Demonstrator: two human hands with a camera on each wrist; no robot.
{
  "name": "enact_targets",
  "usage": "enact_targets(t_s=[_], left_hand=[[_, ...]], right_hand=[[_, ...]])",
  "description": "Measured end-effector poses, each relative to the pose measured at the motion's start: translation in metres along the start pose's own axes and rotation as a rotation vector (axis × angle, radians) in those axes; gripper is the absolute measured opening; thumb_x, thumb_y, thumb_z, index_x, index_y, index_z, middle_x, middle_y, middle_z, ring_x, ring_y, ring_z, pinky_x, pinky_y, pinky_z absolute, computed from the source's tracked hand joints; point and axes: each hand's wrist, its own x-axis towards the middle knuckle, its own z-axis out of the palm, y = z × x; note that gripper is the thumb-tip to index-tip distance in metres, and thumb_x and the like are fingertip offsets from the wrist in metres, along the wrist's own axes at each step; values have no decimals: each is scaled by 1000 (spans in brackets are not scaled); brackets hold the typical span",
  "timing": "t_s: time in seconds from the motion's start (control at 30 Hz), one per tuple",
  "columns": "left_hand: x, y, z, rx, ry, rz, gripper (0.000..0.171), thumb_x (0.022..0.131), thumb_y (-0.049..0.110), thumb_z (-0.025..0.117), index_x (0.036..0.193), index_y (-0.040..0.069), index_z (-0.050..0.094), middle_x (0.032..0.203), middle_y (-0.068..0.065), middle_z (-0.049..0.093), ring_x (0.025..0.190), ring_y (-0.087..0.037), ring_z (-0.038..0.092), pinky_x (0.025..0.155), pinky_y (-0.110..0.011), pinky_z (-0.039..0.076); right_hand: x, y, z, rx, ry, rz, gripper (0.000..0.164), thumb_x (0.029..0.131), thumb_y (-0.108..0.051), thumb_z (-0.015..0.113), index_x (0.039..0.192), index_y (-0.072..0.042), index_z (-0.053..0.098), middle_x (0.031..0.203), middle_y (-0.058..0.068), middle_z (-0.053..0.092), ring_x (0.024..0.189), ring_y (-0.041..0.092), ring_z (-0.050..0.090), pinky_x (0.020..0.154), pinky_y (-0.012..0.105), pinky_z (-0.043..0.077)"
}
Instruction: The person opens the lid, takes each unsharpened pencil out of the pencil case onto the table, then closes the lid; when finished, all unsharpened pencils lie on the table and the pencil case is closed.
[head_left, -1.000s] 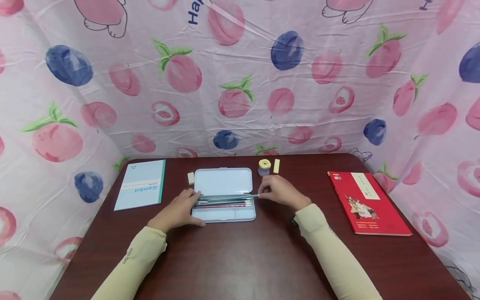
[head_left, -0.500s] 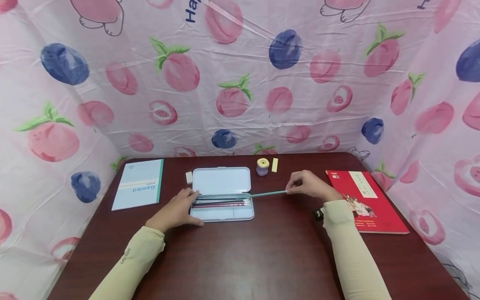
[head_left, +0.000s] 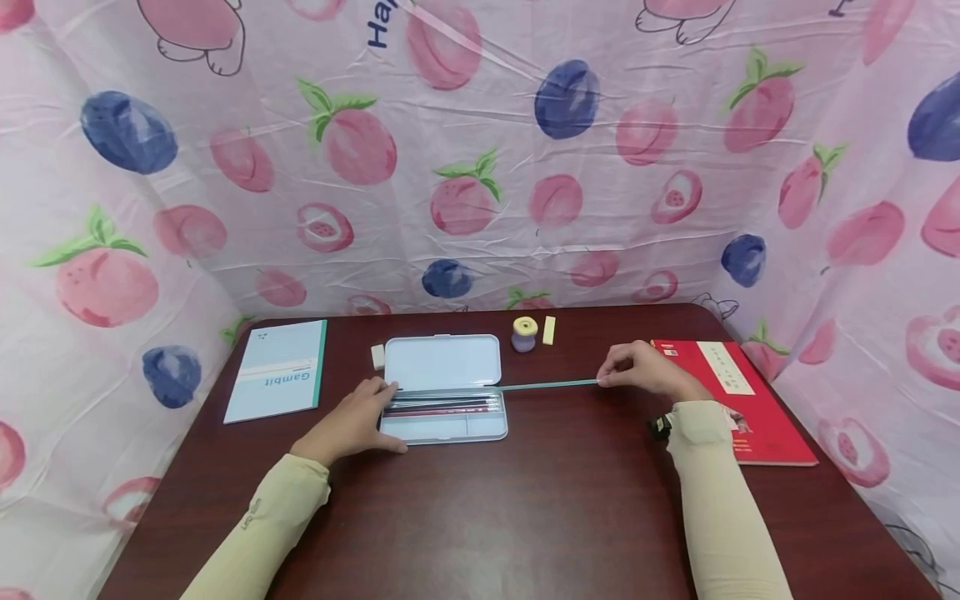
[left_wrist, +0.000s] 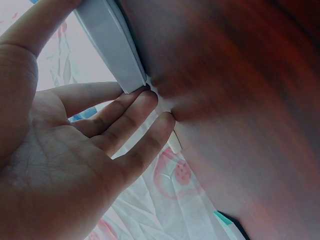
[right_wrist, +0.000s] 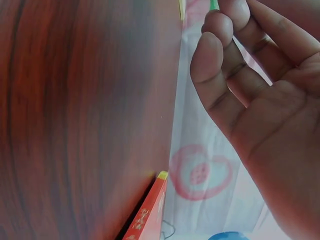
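Note:
A light-blue pencil case [head_left: 444,427] lies open on the table, its lid [head_left: 442,362] tipped back. Pencils [head_left: 442,408] lie in its upper part, with divided compartments in front. My left hand [head_left: 356,425] grips the case's left end, thumb at the front corner and fingers at the rear; the left wrist view shows fingertips against the case's corner [left_wrist: 122,75]. Out to the right, my right hand [head_left: 633,371] pinches the end of a thin, straight teal strip [head_left: 547,385], which runs back to the case's hinge side. A bit of green shows at the right fingertips [right_wrist: 235,10].
A white eraser [head_left: 378,357] sits left of the lid. Behind the strip stand a yellow-and-purple round container [head_left: 524,333] and a small yellow block [head_left: 549,330]. A Gambit notebook [head_left: 273,371] lies at left. A red book [head_left: 757,417] lies partly under the right forearm in view.
My right hand has moved right, away from the case, with the teal strip's end. More of the strip now shows beyond the case. The left hand has stayed at the case.

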Motion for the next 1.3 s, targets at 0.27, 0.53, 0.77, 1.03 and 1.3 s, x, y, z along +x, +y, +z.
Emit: enact_targets(t_s=[0.27, 0.53, 0.77, 1.03, 1.3], left_hand=[[1, -1, 1, 2, 0, 4, 108, 78, 48, 95, 160, -2, 45, 156, -25, 48, 140, -39, 48, 121, -58, 43], [1, -1, 1, 2, 0, 13, 108, 78, 47, 95, 160, -2, 45, 152, -22, 52, 134, -35, 50, 119, -57, 45], [2, -1, 2, 7, 0, 24, 109, 77, 47, 96, 159, -3, 45, 150, -22, 53, 134, -35, 51, 118, -56, 45], [2, -2, 2, 15, 10, 26, 108, 77, 48, 96, 159, -3, 46, 147, -21, 55, 130, -32, 52, 116, -54, 48], [1, -3, 2, 12, 14, 30, 109, 76, 47, 96, 159, -4, 45, 145, -21, 55, 128, -31, 53, 114, -53, 49]], right_hand=[[-5, 12, -2, 29, -32, 42, 9, 91, -11, 85, 99, -8, 84, 99, 13, 76, 84, 12, 67, 78, 21, 57], [-3, 21, 4, -12, -45, 79, 9, 91, -13, 85, 98, -7, 84, 97, 11, 77, 83, 11, 64, 76, 22, 56], [3, 18, 7, -72, -9, 90, 8, 87, -12, 89, 88, -6, 85, 88, 8, 76, 78, 8, 62, 70, 24, 55], [6, 13, 8, -100, -10, 123, 8, 85, -10, 89, 86, -4, 84, 86, 9, 75, 75, 8, 60, 68, 23, 53], [5, 13, 9, -120, 5, 165, 9, 86, -13, 89, 90, -6, 85, 86, 6, 73, 75, 12, 59, 67, 24, 53]])
